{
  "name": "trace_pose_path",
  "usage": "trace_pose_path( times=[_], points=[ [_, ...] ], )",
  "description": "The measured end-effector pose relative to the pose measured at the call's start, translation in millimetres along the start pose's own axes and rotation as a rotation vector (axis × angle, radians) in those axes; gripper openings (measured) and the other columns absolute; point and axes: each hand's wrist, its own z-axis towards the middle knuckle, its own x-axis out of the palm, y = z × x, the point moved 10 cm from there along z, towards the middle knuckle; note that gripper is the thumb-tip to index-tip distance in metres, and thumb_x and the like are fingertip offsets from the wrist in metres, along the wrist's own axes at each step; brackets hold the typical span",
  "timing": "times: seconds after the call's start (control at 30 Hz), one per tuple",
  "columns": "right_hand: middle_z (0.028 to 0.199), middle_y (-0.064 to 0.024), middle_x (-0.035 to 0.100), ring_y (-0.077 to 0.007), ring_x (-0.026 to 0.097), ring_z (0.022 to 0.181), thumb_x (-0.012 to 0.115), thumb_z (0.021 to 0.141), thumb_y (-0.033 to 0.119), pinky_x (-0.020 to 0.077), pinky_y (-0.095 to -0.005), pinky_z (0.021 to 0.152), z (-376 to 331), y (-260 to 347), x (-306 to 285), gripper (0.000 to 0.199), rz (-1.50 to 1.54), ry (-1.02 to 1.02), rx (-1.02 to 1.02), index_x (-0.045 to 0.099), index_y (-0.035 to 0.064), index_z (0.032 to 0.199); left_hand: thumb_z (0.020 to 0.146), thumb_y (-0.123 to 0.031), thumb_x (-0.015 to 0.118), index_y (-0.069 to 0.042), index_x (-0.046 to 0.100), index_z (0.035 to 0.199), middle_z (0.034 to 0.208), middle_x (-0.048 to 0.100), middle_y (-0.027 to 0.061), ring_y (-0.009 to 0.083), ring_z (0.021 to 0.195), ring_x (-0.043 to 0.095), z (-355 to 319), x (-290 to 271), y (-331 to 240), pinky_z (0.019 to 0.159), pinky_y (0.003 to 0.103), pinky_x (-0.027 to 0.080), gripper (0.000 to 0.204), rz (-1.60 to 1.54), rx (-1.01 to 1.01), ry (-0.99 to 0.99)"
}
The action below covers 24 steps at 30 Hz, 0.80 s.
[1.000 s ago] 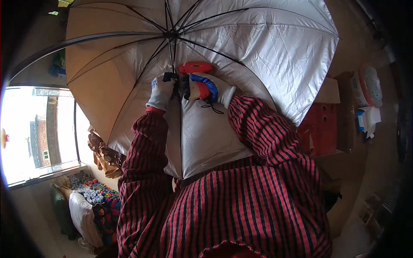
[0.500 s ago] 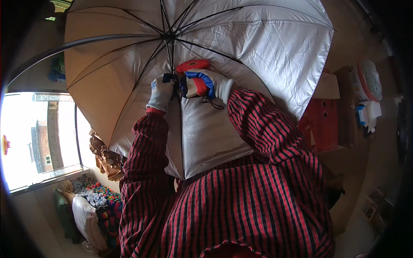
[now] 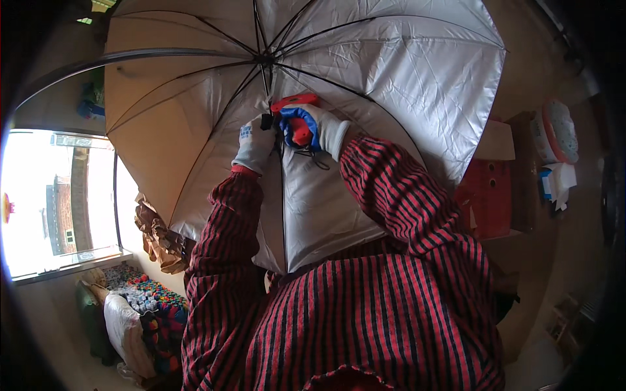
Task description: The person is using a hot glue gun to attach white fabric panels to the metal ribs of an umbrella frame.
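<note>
An open umbrella (image 3: 417,78) with a silvery lining and black ribs spreads before me, its inside toward me. My left hand (image 3: 255,138), in a white glove with dark fingertips, is closed at a rib below the hub (image 3: 264,60). A small black part shows at its fingertips; the glove hides the exact grip. Close beside it on the right, my right hand (image 3: 319,127), in a white and blue glove, is wrapped around a red handheld tool (image 3: 295,102). A thin dark cord loop hangs under that hand. Where the tool meets the rib is hidden.
A thick black bar (image 3: 130,57) curves from the hub to the left. Crumpled brown paper (image 3: 156,238) and a heap of colourful fabric (image 3: 153,300) lie by the bright window (image 3: 59,202). To the right stand a red box (image 3: 488,195) and a pale pink-rimmed tub (image 3: 559,130).
The umbrella and my left hand have shifted slightly right and down in the view. My right hand has turned a little around the red tool and sits closer to my left hand.
</note>
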Motion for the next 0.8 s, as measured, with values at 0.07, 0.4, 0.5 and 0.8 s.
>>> trace_pose_path(
  times=[0.07,0.4,0.5,0.8],
  points=[
    [0.090,-0.0055,0.065,-0.0173,0.062,0.079,0.064,0.075,0.007,0.0491,-0.0282,0.074,-7,7,22,0.021,0.148,-0.010,0.070,0.055,0.0073,0.094,0.082,-0.015,0.060,0.000,0.065,0.091,0.070,0.065,0.0081,0.0103,0.061,0.057,-3,-2,-1,0.052,0.033,0.044,0.019,-0.023,-0.013,-0.003],
    [0.090,-0.0077,0.064,-0.0216,0.062,0.082,0.056,0.088,0.025,0.0507,-0.0319,0.078,-19,-12,15,0.025,0.605,-0.170,0.207,0.058,0.0028,0.099,0.082,-0.023,0.062,0.000,0.065,0.094,0.072,0.065,0.0116,0.0109,0.062,0.058,-5,-3,-20,0.055,0.034,0.046,0.026,-0.124,-0.034,0.032],
    [0.088,-0.0075,0.064,-0.0214,0.062,0.079,0.057,0.087,0.023,0.0513,-0.0314,0.075,-10,-9,15,0.023,0.548,-0.123,0.177,0.058,0.0032,0.099,0.082,-0.024,0.062,-0.002,0.065,0.095,0.076,0.066,0.0152,0.0175,0.065,0.062,-4,-6,-19,0.058,0.036,0.047,0.026,-0.063,-0.066,0.016],
    [0.087,-0.0074,0.064,-0.0209,0.062,0.077,0.055,0.088,0.022,0.0518,-0.0313,0.070,-21,-17,-29,0.022,0.143,-0.533,0.277,0.058,0.0035,0.099,0.079,-0.021,0.059,-0.005,0.064,0.094,0.088,0.065,0.0202,0.0375,0.086,0.062,-5,-9,-43,0.071,0.042,0.048,0.022,0.057,-0.042,0.015]
  ],
)
